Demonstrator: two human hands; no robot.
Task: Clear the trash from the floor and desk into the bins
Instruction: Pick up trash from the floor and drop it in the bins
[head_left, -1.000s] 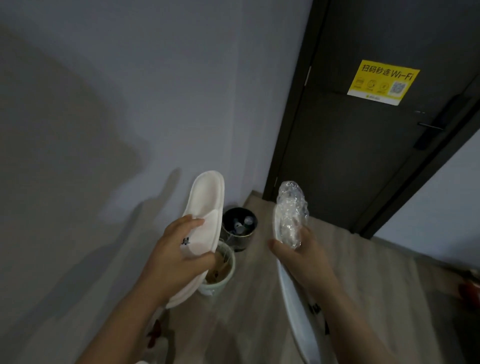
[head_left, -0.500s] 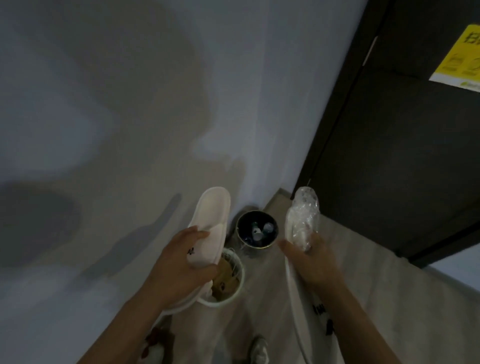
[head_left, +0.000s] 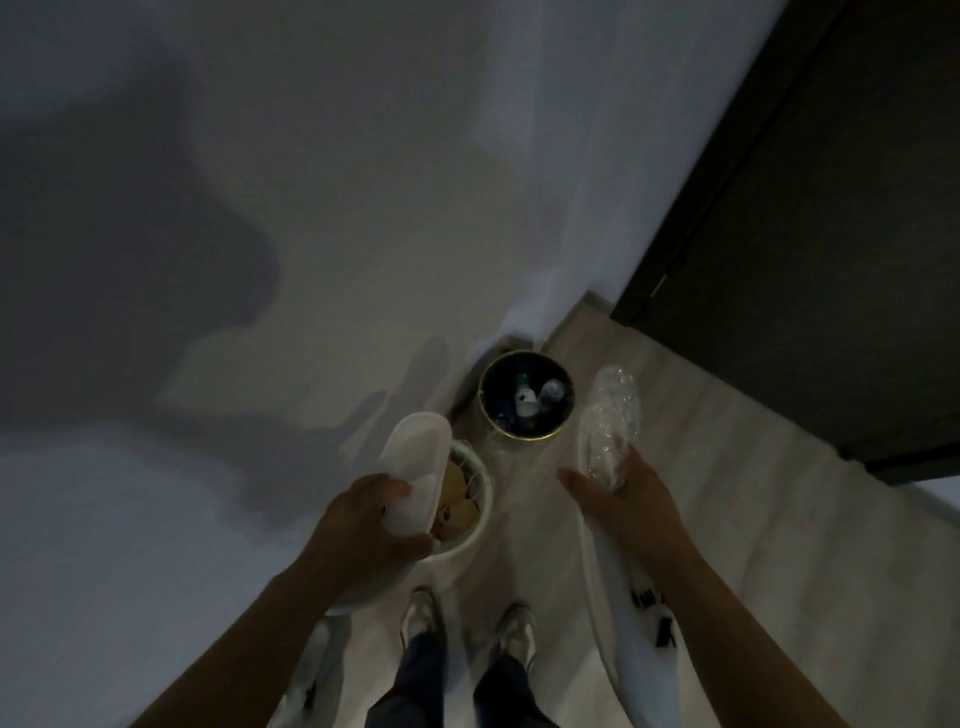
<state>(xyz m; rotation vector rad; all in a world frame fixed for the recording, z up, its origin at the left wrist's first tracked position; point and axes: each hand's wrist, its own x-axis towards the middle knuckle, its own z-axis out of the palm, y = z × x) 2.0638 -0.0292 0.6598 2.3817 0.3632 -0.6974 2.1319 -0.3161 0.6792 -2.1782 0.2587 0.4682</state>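
Two bins stand on the pale wooden floor (head_left: 675, 447) in the corner between wall and dark door (head_left: 810, 249): a black round bin (head_left: 524, 397) touching the wall, and a white round bin (head_left: 470, 512) just beside it. The left hand (head_left: 363, 525) is clamped on one white slipper (head_left: 415, 462) over the white bin. The right hand (head_left: 628, 499) grips a second white slipper (head_left: 639, 623) and one crumpled clear plastic wrap (head_left: 613, 415). Free floor stays at the right.
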